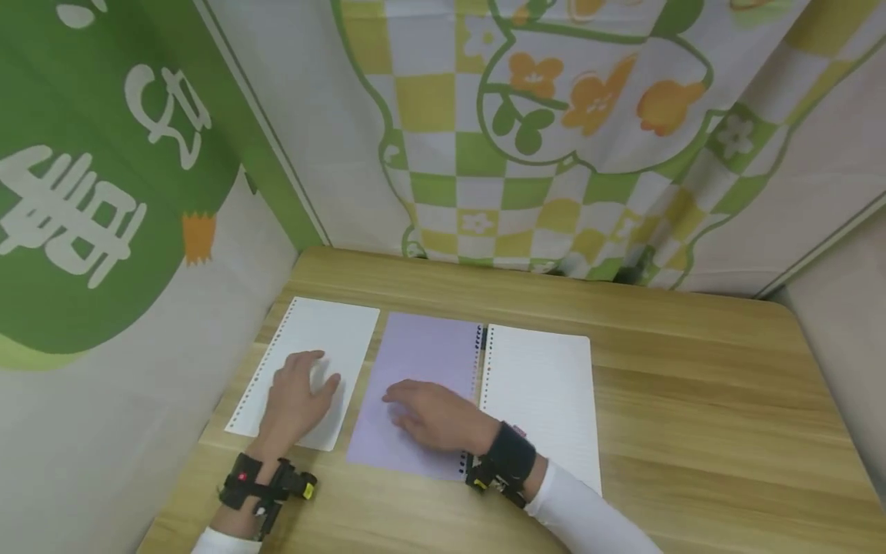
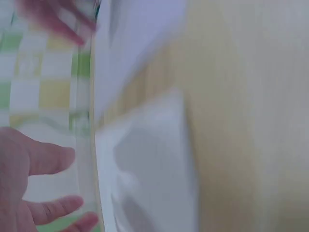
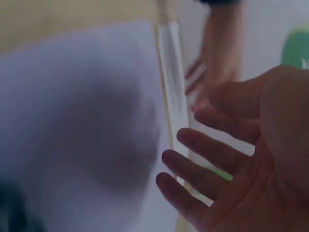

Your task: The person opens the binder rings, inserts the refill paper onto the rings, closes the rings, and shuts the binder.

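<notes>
My left hand (image 1: pixel 296 396) hovers over a loose stack of white hole-punched paper (image 1: pixel 332 331) at the left of the table; its fingers are spread and hold nothing. In the left wrist view a shadow falls on the white paper (image 2: pixel 149 150) beside the fingers. Over a purple sheet (image 1: pixel 429 342) in the middle is my right hand (image 1: pixel 432 415), its fingers loosely extended with nothing in them. The purple sheet has punched holes along its right edge, next to a row of dark binder rings (image 1: pixel 480 338). White lined paper (image 1: pixel 543 385) lies right of those rings, partly under my right forearm.
The wooden table (image 1: pixel 706 415) extends to the right of the papers. A checkered, patterned curtain (image 1: pixel 484 192) hangs behind its back edge, and a green and white cloth (image 1: pixel 104 154) hangs at the left. Each wrist carries a strapped camera.
</notes>
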`<state>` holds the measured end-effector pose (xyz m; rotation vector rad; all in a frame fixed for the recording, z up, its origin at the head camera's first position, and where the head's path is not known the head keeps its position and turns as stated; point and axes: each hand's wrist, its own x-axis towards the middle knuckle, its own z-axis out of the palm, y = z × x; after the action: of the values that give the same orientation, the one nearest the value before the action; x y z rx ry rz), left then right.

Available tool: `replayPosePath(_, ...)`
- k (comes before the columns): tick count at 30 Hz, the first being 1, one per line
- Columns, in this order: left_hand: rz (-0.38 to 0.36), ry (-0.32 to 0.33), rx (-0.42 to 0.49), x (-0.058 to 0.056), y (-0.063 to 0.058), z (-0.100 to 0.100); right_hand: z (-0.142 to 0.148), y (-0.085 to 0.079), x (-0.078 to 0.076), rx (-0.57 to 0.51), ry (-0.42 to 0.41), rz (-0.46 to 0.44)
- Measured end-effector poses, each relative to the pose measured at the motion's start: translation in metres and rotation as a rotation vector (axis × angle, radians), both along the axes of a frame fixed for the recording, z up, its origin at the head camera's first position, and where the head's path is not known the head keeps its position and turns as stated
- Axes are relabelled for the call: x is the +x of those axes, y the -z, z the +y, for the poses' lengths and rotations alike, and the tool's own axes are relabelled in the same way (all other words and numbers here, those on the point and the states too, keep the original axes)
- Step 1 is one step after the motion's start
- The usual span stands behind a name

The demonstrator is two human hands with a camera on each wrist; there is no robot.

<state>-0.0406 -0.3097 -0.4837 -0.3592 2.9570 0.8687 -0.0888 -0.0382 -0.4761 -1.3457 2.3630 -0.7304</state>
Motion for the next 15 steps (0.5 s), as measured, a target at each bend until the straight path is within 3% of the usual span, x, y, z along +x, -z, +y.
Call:
replayPosePath(3, -0.056, -0.091, -0.029, -0.011, 0.000, -0.032, -0.025, 0.007, 0.019, 0.055, -0.149, 0.125)
replayPosePath(6, -0.064, -0.133, -0.057, -0.019, 0.003, -0.058, -0.045, 0.011, 0.040, 0.130, -0.226, 0.222)
replayPosePath(10, -0.068, -0.154, -0.057, -0.026, 0.003, -0.074, -0.059, 0.012, 0.060, 0.250, -0.247, 0.253)
replayPosePath(15, -0.086, -0.180, -0.037, -0.031, -0.001, -0.074, -0.066, 0.013, 0.068, 0.295, -0.226, 0.282)
